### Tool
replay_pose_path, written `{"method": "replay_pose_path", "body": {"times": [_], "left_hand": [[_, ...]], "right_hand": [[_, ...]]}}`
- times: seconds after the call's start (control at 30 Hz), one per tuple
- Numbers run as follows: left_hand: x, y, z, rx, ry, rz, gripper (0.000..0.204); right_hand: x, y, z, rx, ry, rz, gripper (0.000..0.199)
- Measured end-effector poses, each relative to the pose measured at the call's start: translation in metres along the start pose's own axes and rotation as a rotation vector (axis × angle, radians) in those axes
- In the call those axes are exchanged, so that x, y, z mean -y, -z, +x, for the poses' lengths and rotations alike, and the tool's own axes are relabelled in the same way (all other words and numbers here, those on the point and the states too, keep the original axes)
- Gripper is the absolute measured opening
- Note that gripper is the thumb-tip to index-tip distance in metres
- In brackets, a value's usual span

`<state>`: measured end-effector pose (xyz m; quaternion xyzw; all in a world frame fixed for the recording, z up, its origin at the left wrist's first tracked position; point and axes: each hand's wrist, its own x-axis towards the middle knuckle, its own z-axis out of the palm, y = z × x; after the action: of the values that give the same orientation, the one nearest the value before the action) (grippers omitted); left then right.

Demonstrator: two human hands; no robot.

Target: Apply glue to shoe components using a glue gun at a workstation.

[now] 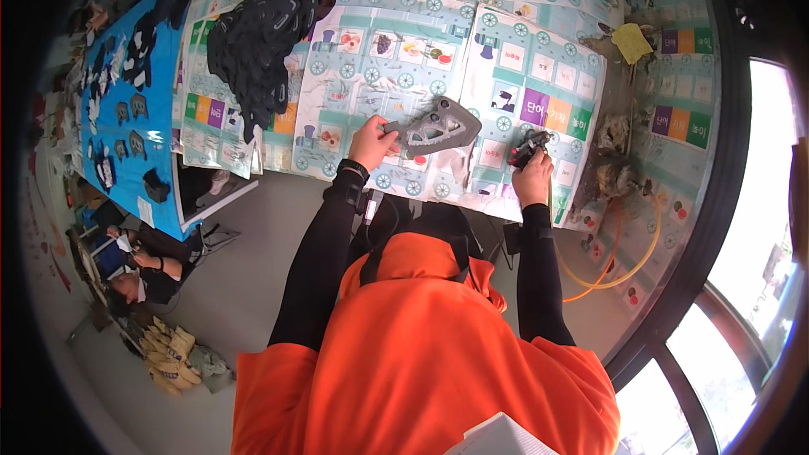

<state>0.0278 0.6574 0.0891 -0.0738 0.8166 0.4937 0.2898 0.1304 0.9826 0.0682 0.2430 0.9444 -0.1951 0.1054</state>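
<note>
We record the left hand [371, 142], just above frame centre, with fingers pinched on the near end of a flat grey cut-out panel with oval holes [438, 127], held over the work table covered in printed train-pattern paper sheets [539, 76]. The right hand [533, 177], right of centre, is closed around a small dark hand tool [527, 150]. A heap of dark grey cut pieces [253, 42] lies at upper left. An orange hose [624, 265] loops at right.
</note>
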Motion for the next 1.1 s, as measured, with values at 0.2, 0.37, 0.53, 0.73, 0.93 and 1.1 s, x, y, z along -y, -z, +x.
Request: {"method": "replay_pose_path", "body": {"times": [0.2,0.37,0.53,0.73,0.93,1.1], "left_hand": [[-0.004,0.044,-0.036,-0.093,-0.003,-0.136,0.03],[0.004,0.079,-0.055,-0.255,-0.206,-0.138,0.024],[0.045,0.166,-0.11,-0.667,-0.182,-0.723,0.027],[0.108,0.274,-0.133,-0.946,-0.271,-1.126,0.018],[0.181,0.396,-0.082,-1.183,-0.347,-1.29,0.02],[0.205,0.489,-0.064,-1.333,-0.507,-1.406,0.026]], "right_hand": [[0.006,-0.012,-0.002,-0.148,0.315,-0.009,0.042],[-0.016,0.002,-0.019,-0.093,0.224,0.156,0.03],[-0.008,-0.019,-0.015,-0.079,0.299,0.274,0.023],[0.042,-0.016,-0.004,-0.081,0.249,0.232,0.019],[0.095,-0.014,-0.021,-0.09,0.245,0.075,0.013],[0.161,-0.016,-0.051,-0.084,0.201,0.046,0.014]]}}
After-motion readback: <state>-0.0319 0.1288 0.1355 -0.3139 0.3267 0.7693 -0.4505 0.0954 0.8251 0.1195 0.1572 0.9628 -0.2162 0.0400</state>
